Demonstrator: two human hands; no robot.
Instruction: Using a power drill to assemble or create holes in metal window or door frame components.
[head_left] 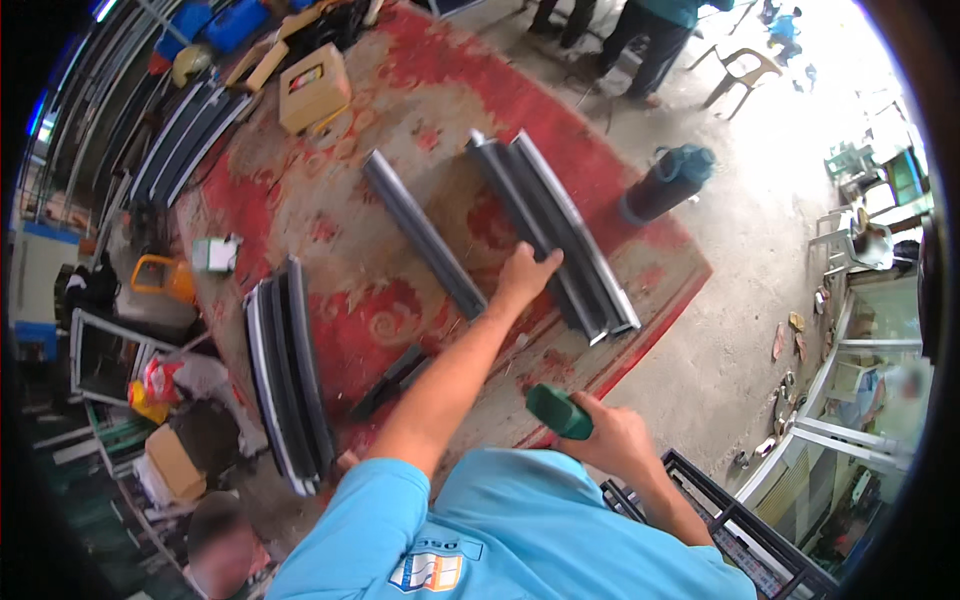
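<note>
My left hand (526,275) is stretched out over the table and closed on the left edge of a long dark metal profile (515,205); part of its fingers is hidden. A second profile with a silvery edge (580,230) lies along its right side. My right hand (615,437), close to my body by the table's near edge, grips a dark green block-shaped tool (558,411); its exact kind does not show. Left of my left hand, a single grey profile (420,230) lies apart. A short dark piece (390,382) rests beside my left forearm.
Red patterned cloth covers the table (330,240). Several profiles stand bundled (290,375) at the left edge, others (190,140) at the far left. A cardboard box (315,88) sits at the back, a dark blue bottle (668,184) at the right edge. People stand beyond the table.
</note>
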